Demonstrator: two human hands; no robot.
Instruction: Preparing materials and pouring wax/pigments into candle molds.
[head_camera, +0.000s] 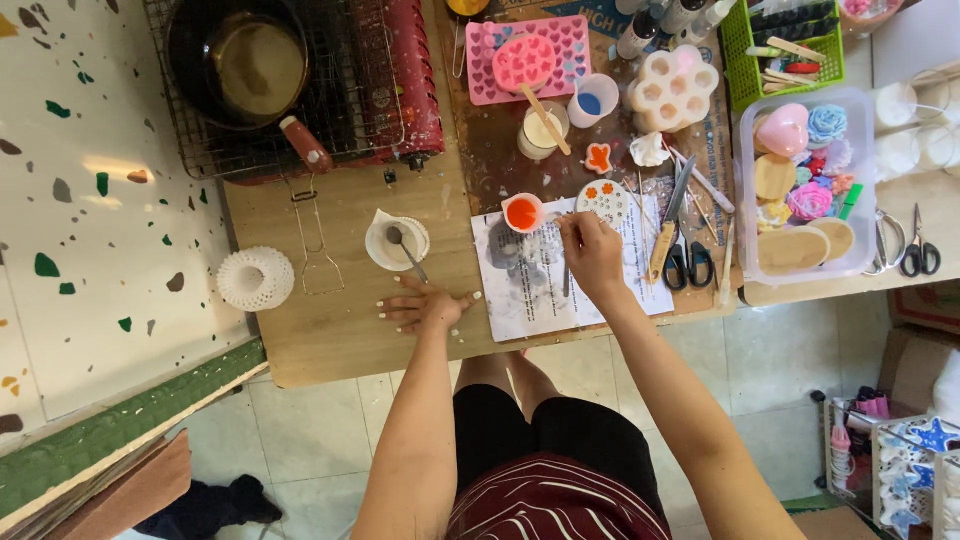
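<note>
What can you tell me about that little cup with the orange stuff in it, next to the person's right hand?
The small cup is round, pale pink and looks like plastic, with a small pouring lip on its rim. It stands upright and open, holding bright orange liquid. It sits at the top left corner of a printed paper sheet on the wooden table. A round white mould with orange flower shapes lies just beside it. The right hand is close, holding a thin stick, but does not touch the cup.

The left hand (425, 306) lies flat on the table (330, 330). The right hand (592, 252) holds a thin stick (566, 280) over a paper (530, 285), near an orange cup (522, 213).
</note>
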